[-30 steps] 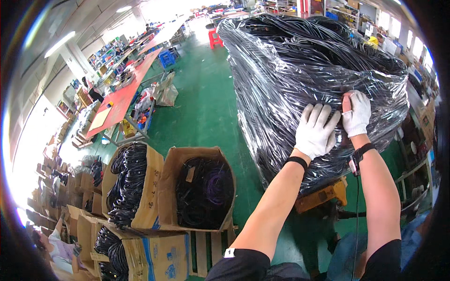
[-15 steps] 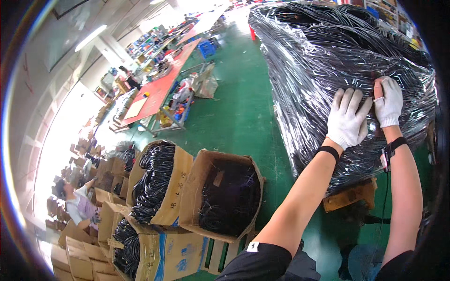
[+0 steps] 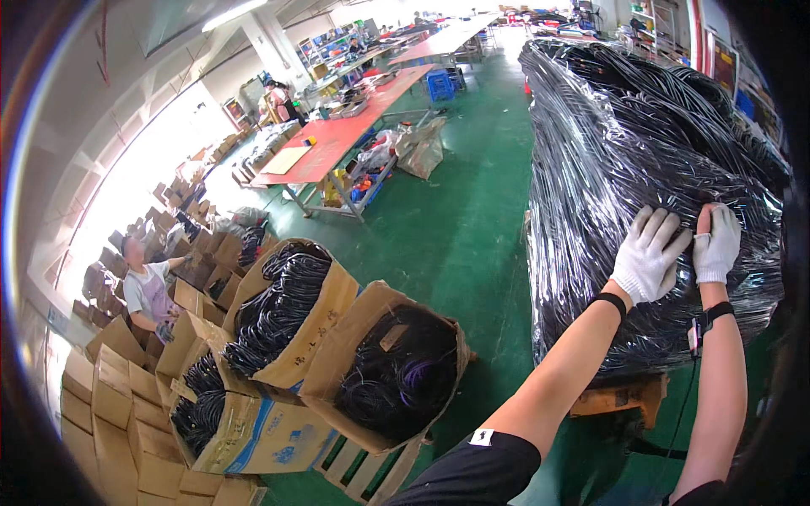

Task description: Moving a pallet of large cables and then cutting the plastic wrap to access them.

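We lay our left hand [image 3: 648,257], in a white glove, on the side of the wrapped bundle [image 3: 582,185], which stands at the right of our view. Its fingers are stretched and slightly spread, so this hand is wide, and we see nothing inside its grasp. Our right hand [image 3: 719,246] is just beside it, also against the shiny film; its fingers are bent and its thumb looks bare, but we cannot tell if it pinches the film or only rests there. Through the film and at the top of the bundle we see many black cables [image 3: 675,101]. Below the bundle, an orange piece [image 3: 620,399] shows near the floor [image 3: 460,219], which is green.

To our left, well apart from our hands, stand two cardboard boxes, the nearer box [image 3: 325,384] and the farther box [image 3: 316,337], both holding dark cables. A wooden pallet [image 3: 371,474] is partly visible below them. Farther, a co-worker [image 3: 153,291] stands among cartons, and beyond is a red table [image 3: 392,97]
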`<state>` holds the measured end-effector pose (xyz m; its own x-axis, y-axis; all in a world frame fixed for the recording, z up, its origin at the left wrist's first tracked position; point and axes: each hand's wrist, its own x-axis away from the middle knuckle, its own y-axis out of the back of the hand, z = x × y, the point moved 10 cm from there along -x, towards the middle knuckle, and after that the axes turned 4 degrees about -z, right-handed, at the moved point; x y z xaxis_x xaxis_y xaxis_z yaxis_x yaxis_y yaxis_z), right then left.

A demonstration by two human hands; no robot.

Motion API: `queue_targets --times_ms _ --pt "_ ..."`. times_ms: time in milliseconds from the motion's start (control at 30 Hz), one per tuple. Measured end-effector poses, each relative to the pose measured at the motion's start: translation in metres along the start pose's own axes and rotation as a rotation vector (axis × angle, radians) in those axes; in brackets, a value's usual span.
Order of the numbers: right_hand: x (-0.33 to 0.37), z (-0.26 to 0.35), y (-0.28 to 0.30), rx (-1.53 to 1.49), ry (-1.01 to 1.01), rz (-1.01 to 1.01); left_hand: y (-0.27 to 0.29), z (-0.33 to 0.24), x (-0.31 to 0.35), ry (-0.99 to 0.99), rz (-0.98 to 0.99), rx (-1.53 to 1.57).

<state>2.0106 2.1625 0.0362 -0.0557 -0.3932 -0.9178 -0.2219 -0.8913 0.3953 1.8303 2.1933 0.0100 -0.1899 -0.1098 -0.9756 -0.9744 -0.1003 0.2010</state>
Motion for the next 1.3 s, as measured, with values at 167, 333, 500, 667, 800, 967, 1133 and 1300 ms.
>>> queue_targets --times_ms 167,333,500,667,800,967,1133,1300 --pt "-0.017 -0.023 -0.053 -0.034 -0.004 0.013 -0.031 0.045 -0.003 0.002 -0.032 0.008" --pt "-0.039 -0.036 -0.098 -0.012 -0.011 0.046 -0.06 0.087 -0.013 0.002 -0.043 0.051" --pt "-0.061 -0.029 -0.133 -0.034 0.018 0.028 -0.078 0.13 -0.019 0.009 -0.04 0.034" --pt "-0.087 -0.034 -0.17 -0.029 0.012 -0.016 -0.104 0.171 -0.032 0.003 -0.038 0.04" --pt "-0.1 -0.047 -0.206 -0.037 0.005 -0.002 -0.127 0.202 -0.036 -0.013 -0.034 0.034" --pt "-0.119 -0.052 -0.244 -0.076 0.007 -0.042 -0.147 0.239 -0.044 -0.011 -0.052 0.015" --pt "-0.14 -0.055 -0.28 -0.106 0.024 -0.091 -0.169 0.275 -0.054 -0.031 -0.058 -0.06" --pt "-0.16 -0.055 -0.324 -0.119 0.001 -0.115 -0.189 0.316 -0.063 -0.024 -0.019 -0.124"
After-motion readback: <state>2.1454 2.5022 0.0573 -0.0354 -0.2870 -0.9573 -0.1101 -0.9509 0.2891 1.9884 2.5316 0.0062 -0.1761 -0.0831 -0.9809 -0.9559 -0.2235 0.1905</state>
